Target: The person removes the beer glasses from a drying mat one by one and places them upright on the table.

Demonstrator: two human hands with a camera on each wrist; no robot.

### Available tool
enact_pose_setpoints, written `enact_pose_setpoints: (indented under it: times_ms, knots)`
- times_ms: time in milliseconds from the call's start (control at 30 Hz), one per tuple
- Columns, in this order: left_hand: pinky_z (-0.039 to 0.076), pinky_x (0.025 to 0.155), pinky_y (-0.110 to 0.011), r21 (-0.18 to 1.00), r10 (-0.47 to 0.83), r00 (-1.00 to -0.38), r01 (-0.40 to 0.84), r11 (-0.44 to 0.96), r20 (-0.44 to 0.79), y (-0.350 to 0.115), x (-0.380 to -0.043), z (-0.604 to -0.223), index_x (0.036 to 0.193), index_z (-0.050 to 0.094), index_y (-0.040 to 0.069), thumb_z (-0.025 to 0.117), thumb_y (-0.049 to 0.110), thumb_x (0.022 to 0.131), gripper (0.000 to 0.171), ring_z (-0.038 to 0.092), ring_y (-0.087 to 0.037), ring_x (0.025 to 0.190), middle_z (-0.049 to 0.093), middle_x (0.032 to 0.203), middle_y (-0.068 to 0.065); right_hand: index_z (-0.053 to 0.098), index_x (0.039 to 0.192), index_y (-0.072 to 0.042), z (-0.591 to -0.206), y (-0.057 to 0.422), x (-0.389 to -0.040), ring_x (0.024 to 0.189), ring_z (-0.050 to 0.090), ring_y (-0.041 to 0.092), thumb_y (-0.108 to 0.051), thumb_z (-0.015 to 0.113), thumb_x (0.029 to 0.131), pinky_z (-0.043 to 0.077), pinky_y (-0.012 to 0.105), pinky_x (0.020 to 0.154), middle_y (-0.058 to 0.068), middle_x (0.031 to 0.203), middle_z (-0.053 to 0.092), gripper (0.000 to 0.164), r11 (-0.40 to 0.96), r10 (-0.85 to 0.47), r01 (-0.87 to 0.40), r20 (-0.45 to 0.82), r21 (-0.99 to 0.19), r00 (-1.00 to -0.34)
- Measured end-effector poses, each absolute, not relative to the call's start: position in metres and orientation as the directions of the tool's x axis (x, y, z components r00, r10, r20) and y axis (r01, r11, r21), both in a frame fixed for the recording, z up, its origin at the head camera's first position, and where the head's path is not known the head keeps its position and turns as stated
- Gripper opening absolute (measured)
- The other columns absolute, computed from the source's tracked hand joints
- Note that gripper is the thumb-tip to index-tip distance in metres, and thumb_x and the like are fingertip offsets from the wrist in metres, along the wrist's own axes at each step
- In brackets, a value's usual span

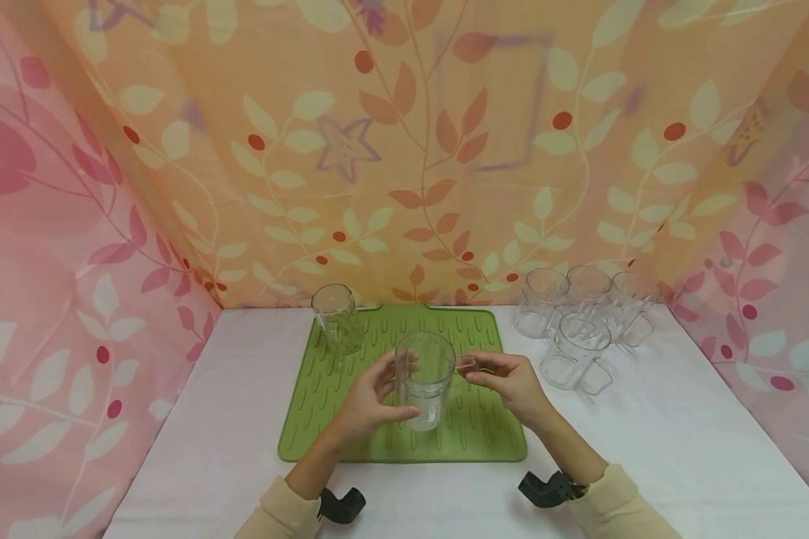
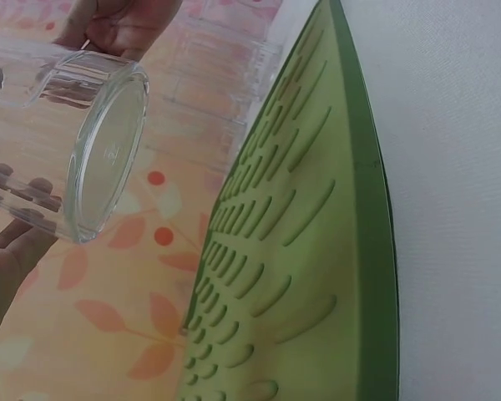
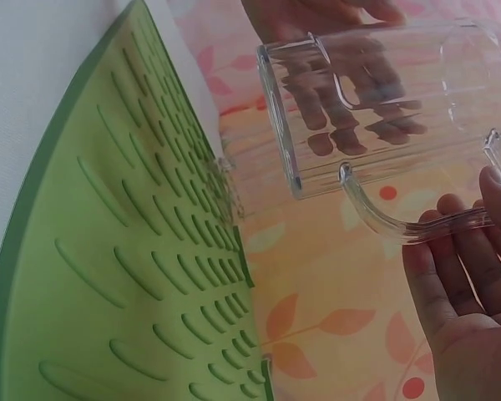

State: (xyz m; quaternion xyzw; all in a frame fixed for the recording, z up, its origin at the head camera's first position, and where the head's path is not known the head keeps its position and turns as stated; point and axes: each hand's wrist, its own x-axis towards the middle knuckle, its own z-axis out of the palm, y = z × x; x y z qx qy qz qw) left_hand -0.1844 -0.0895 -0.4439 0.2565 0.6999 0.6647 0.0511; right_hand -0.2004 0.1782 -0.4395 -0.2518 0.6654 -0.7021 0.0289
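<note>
A clear glass mug (image 1: 426, 393) is held upright above the green ridged mat (image 1: 371, 447), its base raised off the mat in both wrist views. My left hand (image 1: 372, 398) grips the mug's body from the left, thumb at the near side and fingers behind the glass. On the other side my right hand (image 1: 515, 383) holds the handle (image 3: 392, 224) between thumb and fingers. The left fingers show through the clear wall in the right wrist view. A second glass mug (image 1: 339, 322) stands on the mat's far left corner.
Several more clear glass mugs (image 1: 583, 337) stand grouped on the white tabletop (image 1: 647, 449) to the right of the mat. Behind the table hangs an orange leaf-patterned cloth (image 1: 418, 150), with pink patterned cloth (image 1: 47, 299) along the sides.
</note>
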Motion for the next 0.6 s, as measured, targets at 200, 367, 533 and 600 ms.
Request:
enact_pose_setpoints:
  times_ms: [200, 367, 533, 600]
  knots:
    - [0.041, 0.109, -0.02, 0.954, 0.43, -0.859, 0.3, -0.016, 0.277, -0.0893, -0.186, -0.4459, 0.147, 0.036, 0.002, 0.08, -0.001, 0.074, 0.085, 0.046, -0.038, 0.134, 0.048, 0.144, -0.023, 0.058, 0.115, 0.019, -0.4383, 0.1779, -0.1997, 0.097, 0.071, 0.006, -0.001, 0.065, 0.09, 0.059, 0.022, 0.082, -0.013, 0.103, 0.074, 0.034, -0.105, -0.37, -0.296, 0.313, -0.949, -0.875]
    - [0.04, 0.111, -0.024, 0.954, 0.433, -0.858, 0.298, -0.019, 0.276, -0.0888, -0.1868, -0.4465, 0.146, 0.036, 0.001, 0.08, -0.001, 0.075, 0.084, 0.046, -0.038, 0.135, 0.046, 0.144, -0.027, 0.057, 0.115, 0.021, -0.4389, 0.178, -0.2003, 0.096, 0.071, 0.005, 0.001, 0.064, 0.089, 0.059, 0.022, 0.081, -0.013, 0.102, 0.074, 0.034, -0.1, -0.364, -0.304, 0.319, -0.948, -0.875]
    - [0.037, 0.115, -0.037, 0.958, 0.435, -0.862, 0.288, -0.003, 0.26, -0.0885, -0.1879, -0.4464, 0.146, 0.036, 0.001, 0.08, 0.0, 0.075, 0.083, 0.046, -0.036, 0.135, 0.048, 0.144, -0.021, 0.057, 0.115, 0.023, -0.4386, 0.178, -0.2005, 0.094, 0.071, 0.005, 0.002, 0.064, 0.089, 0.059, 0.022, 0.081, -0.014, 0.102, 0.074, 0.034, -0.082, -0.353, -0.32, 0.328, -0.944, -0.877]
    - [0.037, 0.115, -0.039, 0.959, 0.436, -0.863, 0.283, 0.001, 0.254, -0.0884, -0.1885, -0.4467, 0.146, 0.037, 0.001, 0.08, 0.0, 0.075, 0.083, 0.047, -0.035, 0.135, 0.05, 0.144, -0.018, 0.057, 0.115, 0.023, -0.4385, 0.1782, -0.2005, 0.094, 0.071, 0.004, 0.002, 0.064, 0.09, 0.059, 0.021, 0.081, -0.015, 0.102, 0.074, 0.034, -0.068, -0.349, -0.329, 0.331, -0.942, -0.876]
